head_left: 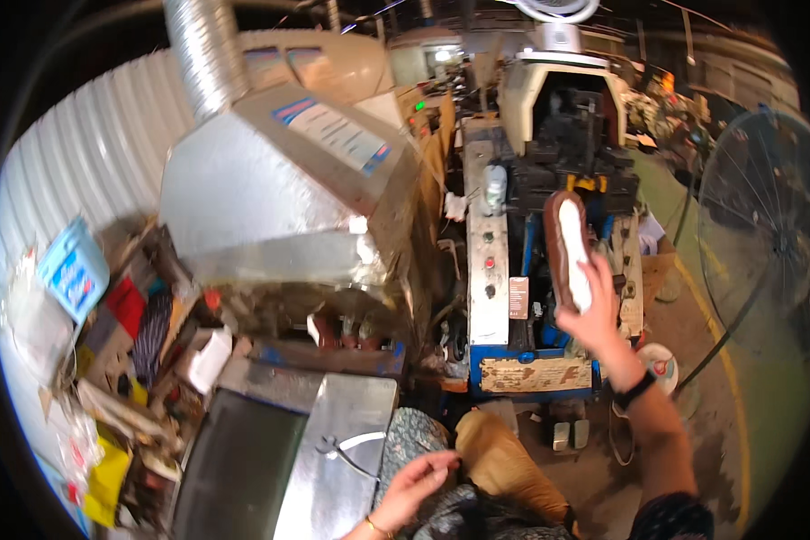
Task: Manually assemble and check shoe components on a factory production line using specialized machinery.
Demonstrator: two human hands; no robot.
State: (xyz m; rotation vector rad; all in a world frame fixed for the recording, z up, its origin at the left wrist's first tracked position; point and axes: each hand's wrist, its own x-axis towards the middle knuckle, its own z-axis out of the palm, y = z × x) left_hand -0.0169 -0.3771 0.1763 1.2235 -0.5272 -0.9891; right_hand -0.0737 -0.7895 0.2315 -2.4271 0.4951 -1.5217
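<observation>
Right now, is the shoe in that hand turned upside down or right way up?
Upside down: the right hand holds the brown shoe with its pale sole facing the camera.

There is one view only, from a wide fisheye camera worn on the person's head, so nothing is shared with a second view. It looks steeply down and forward over the lap toward the blue-framed machine, which stands close and a little right of the picture's middle. Straight edges bow toward the dark round rim. The person's forearms enter from the lower edge, below the machine. Left of the machine rises a metal hood; right of it stands a wire-guarded fan, farther off.
</observation>
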